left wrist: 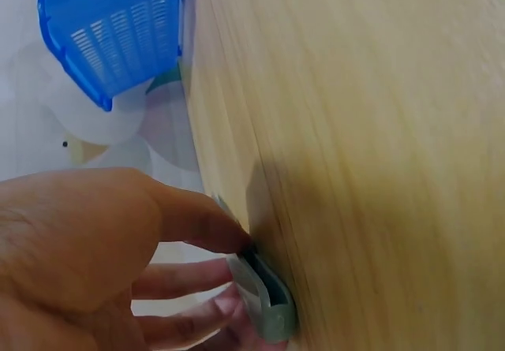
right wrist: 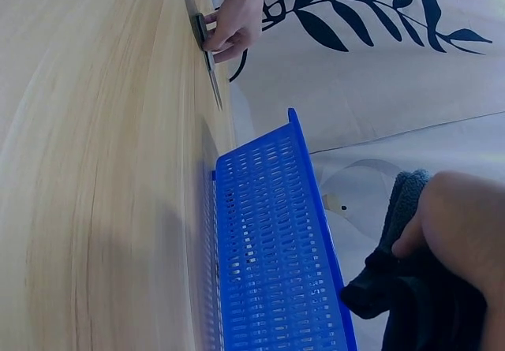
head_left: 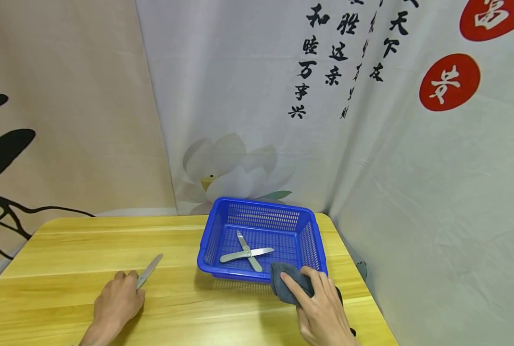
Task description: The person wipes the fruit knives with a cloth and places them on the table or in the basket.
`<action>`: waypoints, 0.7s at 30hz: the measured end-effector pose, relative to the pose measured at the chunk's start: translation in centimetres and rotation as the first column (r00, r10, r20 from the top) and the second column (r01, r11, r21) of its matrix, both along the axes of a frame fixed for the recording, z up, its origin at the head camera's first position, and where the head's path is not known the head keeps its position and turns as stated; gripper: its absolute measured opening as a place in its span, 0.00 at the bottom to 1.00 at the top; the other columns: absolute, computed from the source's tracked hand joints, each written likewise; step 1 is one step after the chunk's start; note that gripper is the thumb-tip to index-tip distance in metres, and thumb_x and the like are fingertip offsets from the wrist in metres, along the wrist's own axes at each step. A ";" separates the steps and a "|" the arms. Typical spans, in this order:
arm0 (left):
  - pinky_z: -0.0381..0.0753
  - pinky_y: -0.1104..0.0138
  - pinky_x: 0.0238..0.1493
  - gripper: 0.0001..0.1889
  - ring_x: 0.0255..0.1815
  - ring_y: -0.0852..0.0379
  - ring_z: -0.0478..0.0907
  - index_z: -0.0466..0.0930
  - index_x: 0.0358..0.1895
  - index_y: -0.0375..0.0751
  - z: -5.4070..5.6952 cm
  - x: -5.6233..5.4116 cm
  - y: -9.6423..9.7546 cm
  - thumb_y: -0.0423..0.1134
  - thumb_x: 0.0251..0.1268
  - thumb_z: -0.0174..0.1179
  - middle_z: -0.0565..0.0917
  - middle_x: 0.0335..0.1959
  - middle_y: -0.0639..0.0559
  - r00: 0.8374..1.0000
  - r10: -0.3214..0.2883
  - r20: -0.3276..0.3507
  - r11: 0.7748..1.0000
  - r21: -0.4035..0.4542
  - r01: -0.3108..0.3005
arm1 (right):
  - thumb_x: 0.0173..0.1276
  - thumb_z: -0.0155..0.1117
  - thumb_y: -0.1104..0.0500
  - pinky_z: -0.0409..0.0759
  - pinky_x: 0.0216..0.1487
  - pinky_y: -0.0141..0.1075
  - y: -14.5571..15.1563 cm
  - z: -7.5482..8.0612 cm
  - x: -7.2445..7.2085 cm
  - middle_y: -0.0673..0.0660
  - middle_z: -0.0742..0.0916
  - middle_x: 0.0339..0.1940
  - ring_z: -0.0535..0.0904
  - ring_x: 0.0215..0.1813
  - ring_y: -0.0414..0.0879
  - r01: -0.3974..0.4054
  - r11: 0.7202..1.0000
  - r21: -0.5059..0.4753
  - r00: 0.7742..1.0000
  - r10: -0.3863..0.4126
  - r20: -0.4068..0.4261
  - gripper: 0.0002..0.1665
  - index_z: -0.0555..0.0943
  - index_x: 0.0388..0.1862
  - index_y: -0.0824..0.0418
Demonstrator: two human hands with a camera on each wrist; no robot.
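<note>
1. Wooden table [head_left: 205,317], with everything below on or above it.
2. Blue basket [head_left: 265,203], toward the back; two open folding knives [head_left: 235,256] lie crossed on its floor.
3. Right hand [head_left: 323,307], near the basket's front right corner, fingers closed around a bunched grey cloth [head_left: 277,282].
4. Left hand [head_left: 118,298], left of the basket, thumb and fingers pinching a knife handle.
5. That third knife [head_left: 150,269], blade out, at the table surface.

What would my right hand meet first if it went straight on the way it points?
Likely the blue plastic basket; the gray cloth may clear its near rim, but depth is unclear.
</note>
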State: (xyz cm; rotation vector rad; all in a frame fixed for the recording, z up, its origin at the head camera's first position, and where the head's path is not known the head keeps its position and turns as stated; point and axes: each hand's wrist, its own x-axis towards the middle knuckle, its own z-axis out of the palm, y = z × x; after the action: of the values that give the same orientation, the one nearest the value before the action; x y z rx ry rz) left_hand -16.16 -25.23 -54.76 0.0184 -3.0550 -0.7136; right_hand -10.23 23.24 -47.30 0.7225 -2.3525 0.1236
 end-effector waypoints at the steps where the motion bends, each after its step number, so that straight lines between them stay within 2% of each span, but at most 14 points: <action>1: 0.75 0.65 0.22 0.22 0.28 0.48 0.74 0.80 0.62 0.14 0.1 0.0 -0.1 0.27 0.70 0.64 0.83 0.41 0.26 1.000 0.000 0.018 1.000 0.020 0.000 | 0.53 0.64 0.66 0.77 0.48 0.45 0.0 0.0 0.0 0.62 0.85 0.62 0.78 0.54 0.52 0.001 1.000 0.002 1.000 -0.001 0.002 0.51 0.82 0.80 0.40; 5: 0.76 0.63 0.26 0.21 0.32 0.48 0.75 0.80 0.63 0.16 0.2 0.0 -0.5 0.26 0.71 0.61 0.83 0.44 0.29 0.996 -0.007 0.093 0.992 0.124 -0.005 | 0.54 0.64 0.66 0.79 0.50 0.46 0.0 -0.1 0.0 0.61 0.85 0.61 0.78 0.54 0.51 0.006 1.000 0.008 1.000 -0.006 0.009 0.51 0.82 0.80 0.39; 8: 0.74 0.62 0.29 0.18 0.34 0.49 0.75 0.82 0.60 0.18 0.3 -0.1 -0.9 0.27 0.74 0.61 0.83 0.44 0.31 0.992 -0.020 0.121 0.982 0.189 -0.003 | 0.56 0.63 0.65 0.79 0.50 0.45 -0.1 0.0 0.0 0.61 0.85 0.61 0.78 0.54 0.51 0.010 1.000 0.011 1.000 -0.011 0.017 0.49 0.82 0.79 0.39; 14: 0.70 0.67 0.29 0.15 0.33 0.53 0.74 0.84 0.58 0.21 0.7 0.1 -1.4 0.29 0.77 0.64 0.84 0.38 0.47 0.993 -0.047 0.112 0.966 0.258 0.017 | 0.59 0.60 0.64 0.78 0.50 0.45 -0.3 0.3 -0.2 0.61 0.85 0.61 0.78 0.53 0.52 -0.008 1.000 -0.007 1.000 0.008 0.021 0.46 0.82 0.79 0.39; 18: 0.76 0.69 0.35 0.18 0.41 0.54 0.82 0.84 0.63 0.24 2.3 0.3 -0.9 0.33 0.79 0.67 0.88 0.45 0.44 0.998 -0.023 0.065 0.955 0.297 0.003 | 0.63 0.57 0.64 0.79 0.52 0.48 -0.7 0.7 -0.5 0.62 0.85 0.61 0.79 0.56 0.53 -0.036 0.999 -0.029 0.999 0.037 0.006 0.44 0.82 0.80 0.40; 21: 0.84 0.68 0.38 0.21 0.47 0.53 0.88 0.83 0.68 0.28 4.1 0.7 0.2 0.37 0.81 0.69 0.89 0.53 0.41 0.999 -0.015 0.039 0.929 0.370 -0.001 | 0.66 0.54 0.64 0.81 0.54 0.51 -1.5 1.1 -0.9 0.62 0.85 0.62 0.78 0.57 0.54 -0.072 0.996 -0.046 0.997 0.072 -0.005 0.44 0.81 0.81 0.42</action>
State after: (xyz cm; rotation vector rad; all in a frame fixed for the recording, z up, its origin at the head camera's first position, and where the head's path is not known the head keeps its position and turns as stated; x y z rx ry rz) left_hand -15.42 -25.07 -50.63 0.0234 -2.9059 -1.2942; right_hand -11.11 21.79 -46.23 0.7842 -2.3140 0.2071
